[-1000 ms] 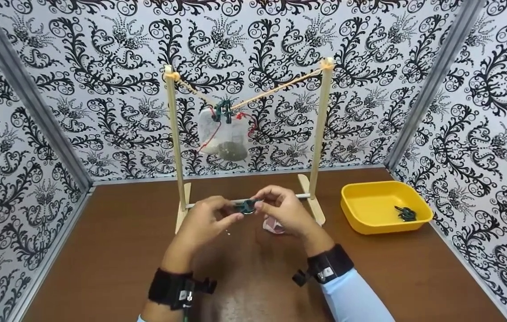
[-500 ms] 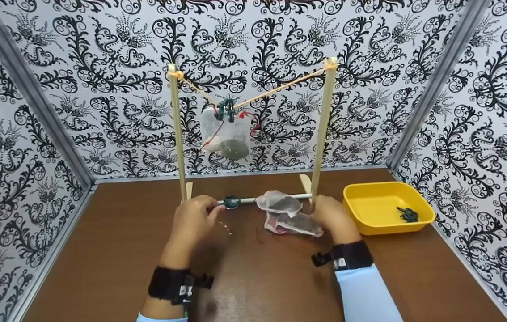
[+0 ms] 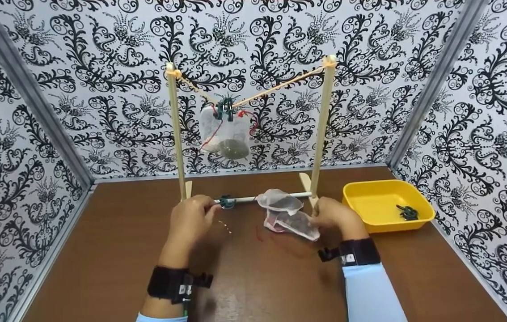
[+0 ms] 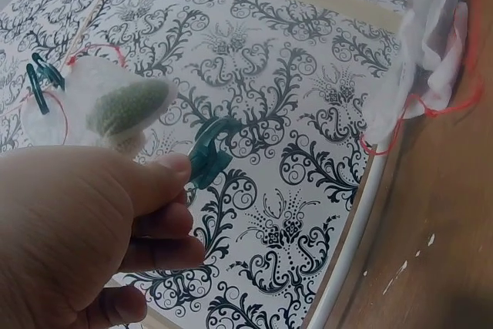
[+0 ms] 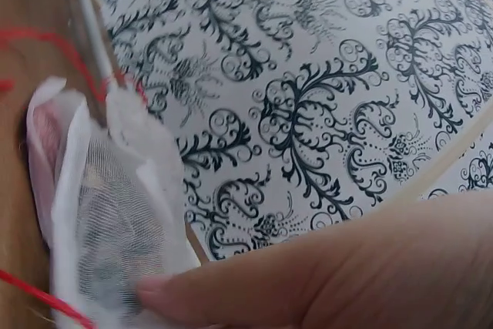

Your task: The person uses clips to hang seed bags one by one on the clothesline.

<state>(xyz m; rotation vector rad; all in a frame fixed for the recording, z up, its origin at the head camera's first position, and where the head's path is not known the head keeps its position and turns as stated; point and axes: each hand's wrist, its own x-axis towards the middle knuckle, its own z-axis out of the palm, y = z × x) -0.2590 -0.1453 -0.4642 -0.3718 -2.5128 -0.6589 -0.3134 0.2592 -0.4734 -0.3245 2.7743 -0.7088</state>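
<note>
My left hand (image 3: pixel 191 219) pinches a green plastic clip (image 4: pixel 208 152) between thumb and forefinger, in front of the white crossbar. At right, my right hand (image 3: pixel 336 217) holds the edge of a white mesh bag (image 3: pixel 296 223), its thumb (image 5: pixel 200 294) lying on the mesh in the right wrist view. This bag has red cord, and something pink shows at its side. Another pale mesh bag (image 3: pixel 279 200) lies just behind, across the crossbar. Bags with greenish and pale contents (image 3: pixel 234 149) hang from a sagging string (image 3: pixel 280 87) by green clips (image 3: pixel 225 108).
Two wooden posts (image 3: pixel 322 125) carry the string, joined low down by the white crossbar (image 3: pixel 245 199). A yellow tray (image 3: pixel 369 205) with dark green clips (image 3: pixel 407 213) stands at right. Small pale bits (image 3: pixel 225 227) lie on the brown table (image 3: pixel 271 286). Patterned walls enclose the back and sides.
My right hand has left the clip and moved right to the mesh bag, gripping its edge. My left hand has drawn slightly left, keeping the clip.
</note>
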